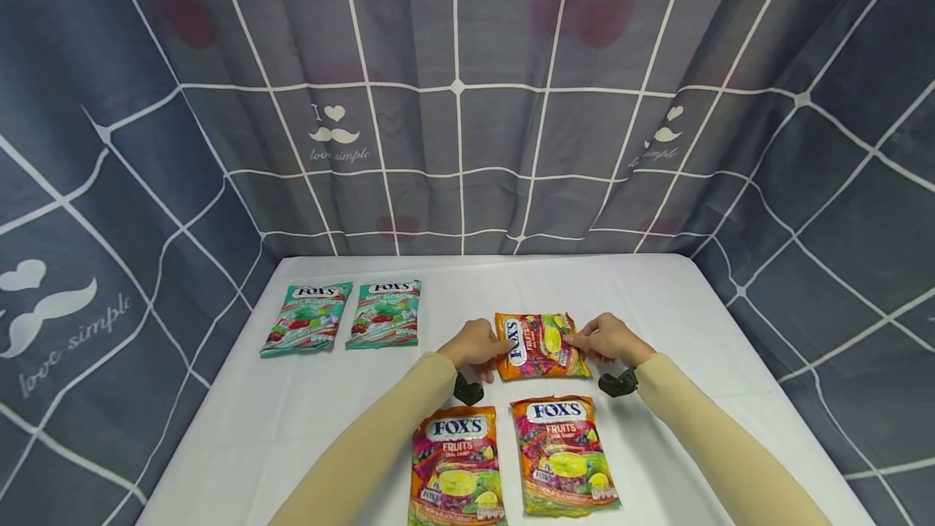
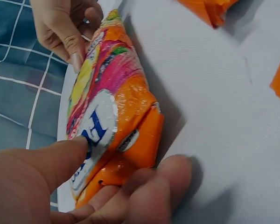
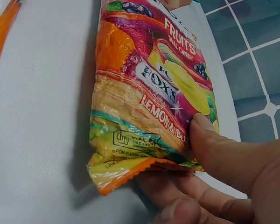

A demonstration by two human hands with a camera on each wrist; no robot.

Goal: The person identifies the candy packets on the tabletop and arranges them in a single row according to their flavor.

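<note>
An orange candy bag (image 1: 540, 346) marked FOX'S FRUITS lies sideways between my two hands, its logo end to the left. My left hand (image 1: 476, 345) pinches that end, thumb on the front and fingers underneath, as the left wrist view shows at the bag's orange edge (image 2: 140, 140). At the other end my right hand (image 1: 612, 339) grips the bag, thumb over the printed front (image 3: 172, 93) and fingers behind. Two more orange fruit candy bags lie upright nearer the front, one on the left (image 1: 457, 465) and one on the right (image 1: 564, 454).
Two green mint candy bags, one (image 1: 307, 319) left of the other (image 1: 385, 315), lie at the back left of the white table (image 1: 351, 412). A grey checked curtain (image 1: 409, 128) surrounds the table's back and sides.
</note>
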